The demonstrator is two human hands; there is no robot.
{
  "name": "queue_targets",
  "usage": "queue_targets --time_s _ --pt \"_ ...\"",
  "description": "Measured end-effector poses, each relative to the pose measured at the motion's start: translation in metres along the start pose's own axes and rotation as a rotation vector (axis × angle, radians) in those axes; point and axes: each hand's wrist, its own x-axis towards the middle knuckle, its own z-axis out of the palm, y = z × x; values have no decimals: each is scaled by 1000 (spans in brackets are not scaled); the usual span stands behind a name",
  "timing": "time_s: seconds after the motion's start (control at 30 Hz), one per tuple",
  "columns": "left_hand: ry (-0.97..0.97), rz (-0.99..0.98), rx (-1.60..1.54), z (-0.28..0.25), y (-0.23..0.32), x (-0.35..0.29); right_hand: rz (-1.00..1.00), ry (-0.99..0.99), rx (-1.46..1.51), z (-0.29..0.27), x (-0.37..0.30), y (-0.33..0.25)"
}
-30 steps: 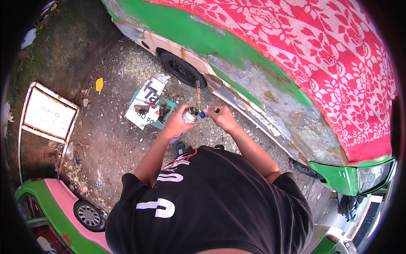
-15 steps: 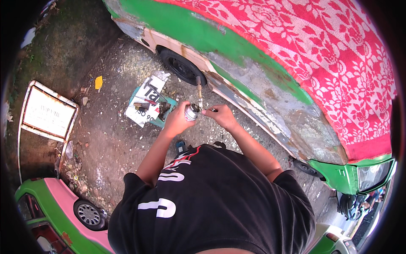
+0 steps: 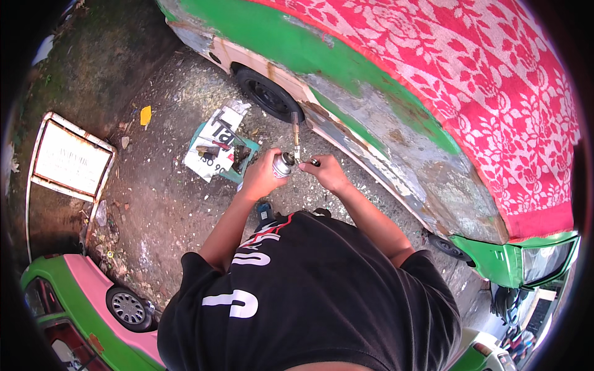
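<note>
In front of my chest, my left hand (image 3: 260, 175) is closed around the metal canister (image 3: 283, 170) of a gas torch. A slim burner tube (image 3: 296, 131) with a brass-coloured middle and a darker tip rises from its head, pointing toward the vehicle's wheel. No flame shows on it. Close beside the torch head, my right hand (image 3: 328, 174) is closed, with the thumb and a fingertip pinched at the head's base. A small dark piece (image 3: 315, 162) peeks out at its curled fingers; I cannot make out what it is.
A green vehicle (image 3: 371, 80) with bare, patchy body panels stands ahead and right, draped with a red floral cloth (image 3: 470, 93). A teal stool (image 3: 249, 148) carries printed sheeting (image 3: 213, 133) and tools. At left are a rusty framed sign (image 3: 74, 157) and a pink-and-green car (image 3: 86, 297).
The view has shifted slightly. Both hands stay at the torch, and the right fingertips now sit a little closer in against the torch head.
</note>
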Motion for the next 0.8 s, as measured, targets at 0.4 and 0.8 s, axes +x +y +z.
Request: queue_targets --time_s 0.4,0.8 --pt "19 -11 -32 0 0 -4 270 -332 670 -3 10 15" --pt "3 -19 3 9 -3 -14 227 -142 482 14 3 27"
